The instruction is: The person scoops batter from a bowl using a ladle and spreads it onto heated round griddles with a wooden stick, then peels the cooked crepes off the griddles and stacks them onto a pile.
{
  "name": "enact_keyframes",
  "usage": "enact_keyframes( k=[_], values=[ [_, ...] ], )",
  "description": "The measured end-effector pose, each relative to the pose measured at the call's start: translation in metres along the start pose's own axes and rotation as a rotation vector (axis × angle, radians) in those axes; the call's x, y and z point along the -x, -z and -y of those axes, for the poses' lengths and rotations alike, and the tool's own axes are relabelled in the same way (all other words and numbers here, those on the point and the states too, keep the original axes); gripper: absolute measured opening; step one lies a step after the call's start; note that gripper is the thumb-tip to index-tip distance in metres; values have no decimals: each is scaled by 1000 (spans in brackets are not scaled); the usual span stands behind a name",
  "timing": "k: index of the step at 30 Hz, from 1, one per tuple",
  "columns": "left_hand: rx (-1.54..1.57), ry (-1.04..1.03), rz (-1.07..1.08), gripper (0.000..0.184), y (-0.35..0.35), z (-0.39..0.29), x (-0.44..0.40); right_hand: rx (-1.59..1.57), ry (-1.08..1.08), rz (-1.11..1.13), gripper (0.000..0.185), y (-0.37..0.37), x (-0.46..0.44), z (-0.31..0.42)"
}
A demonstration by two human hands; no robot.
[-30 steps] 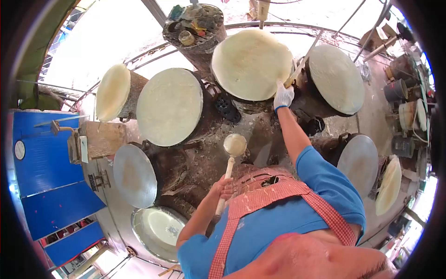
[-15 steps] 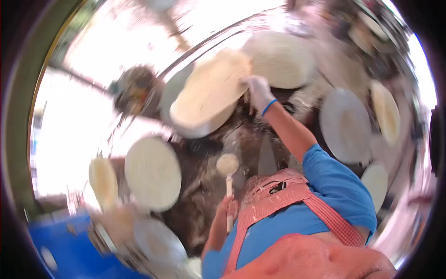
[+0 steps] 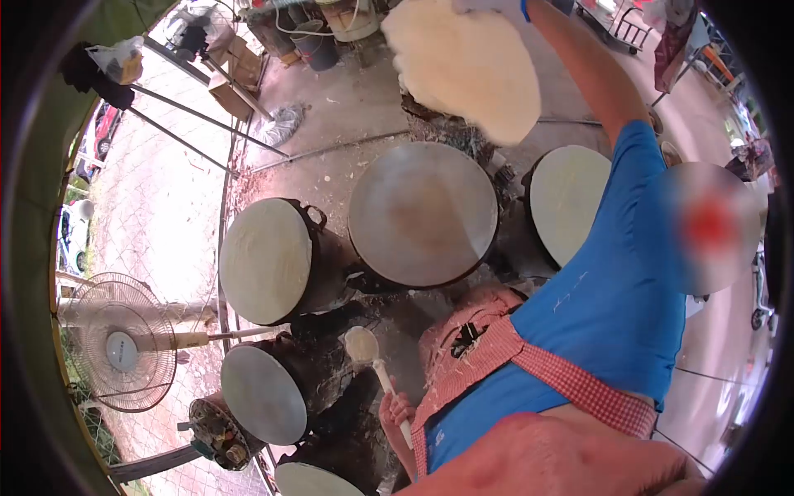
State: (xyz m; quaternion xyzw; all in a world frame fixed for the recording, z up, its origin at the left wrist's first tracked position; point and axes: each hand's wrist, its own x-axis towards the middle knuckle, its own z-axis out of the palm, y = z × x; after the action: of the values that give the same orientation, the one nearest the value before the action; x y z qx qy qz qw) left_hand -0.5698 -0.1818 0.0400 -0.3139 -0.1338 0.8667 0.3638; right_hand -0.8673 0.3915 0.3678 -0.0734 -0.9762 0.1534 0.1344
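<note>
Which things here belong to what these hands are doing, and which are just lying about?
Apparently in use:
limp cream sheet in the gloved right hand
white-handled round ladle in the left hand
bare grey round griddle
pale-coated round griddles

Seemingly just lying about:
round wire-caged fan
brown cardboard box
dark grey bucket

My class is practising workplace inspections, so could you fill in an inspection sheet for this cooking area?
Surface: central griddle bare with a brownish patch; upper-left griddle covered by a pale layer.
Job's things: ladle, its bowl pale-coated; thin pale sheet with an irregular edge.
Clutter: cardboard boxes and crumpled clear plastic beyond the griddles.
Hands: left hand has its fingers closed round the ladle's handle; gloved right hand is at the sheet, cut off by the picture edge, grip unclear.
Cables: nothing seen for certain.
Surroundings: caged fan at left; dark bucket at top.
</note>
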Motion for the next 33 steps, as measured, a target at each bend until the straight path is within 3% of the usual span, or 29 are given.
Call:
enact_keyframes(
  k=[2,3,4,6,8,10,14,17,20,22,24,25,26,27,30,31,32,33],
  values=[
    [-31,-22,-9,35,-18,9,-12,486,192,-146,24,-3,-35,-27],
    [-47,2,-19,35,-21,10,-15,585,90,-114,25,-19,-43,-31],
    [-63,29,-25,35,-24,10,-20,641,135,-164,26,-20,-12,-3],
    [-72,15,-53,35,-33,16,-16,770,168,-102,21,-95,-47,-66],
    [-69,0,-57,35,-35,23,-17,680,272,-202,20,-166,-49,-120],
    [-171,-95,-167,33,-21,27,-6,581,153,-181,15,-227,-39,-149],
    [-28,-152,-69,31,11,45,6,517,66,-103,15,-326,-12,-181],
    [38,-216,-92,31,35,56,15,447,-73,-97,16,-345,-10,-178],
    [53,-227,44,32,54,74,20,371,-172,-93,24,-331,-22,-178],
    [-273,-548,-605,36,25,105,11,248,-148,-83,36,-333,-39,-199],
    [-151,-533,-415,39,41,120,11,-76,-182,36,35,-302,-28,-176],
    [-110,-546,-375,37,45,128,3,-310,-133,-33,36,-296,-16,-151],
    [-70,-571,-318,35,48,135,-2,-277,-178,198,39,-286,-19,-121],
    [-24,-595,-260,33,54,142,-4,109,235,153,45,-353,-41,-173],
    [101,-719,-29,28,81,167,-1,-190,118,217,52,-342,10,-4],
    [154,-780,48,27,93,182,3,-249,311,215,51,-375,21,17],
    [211,-850,122,25,105,196,6,-259,325,353,43,-371,56,74],
    [281,-922,185,23,118,213,11,-285,708,331,38,-393,82,109]
  ],
)
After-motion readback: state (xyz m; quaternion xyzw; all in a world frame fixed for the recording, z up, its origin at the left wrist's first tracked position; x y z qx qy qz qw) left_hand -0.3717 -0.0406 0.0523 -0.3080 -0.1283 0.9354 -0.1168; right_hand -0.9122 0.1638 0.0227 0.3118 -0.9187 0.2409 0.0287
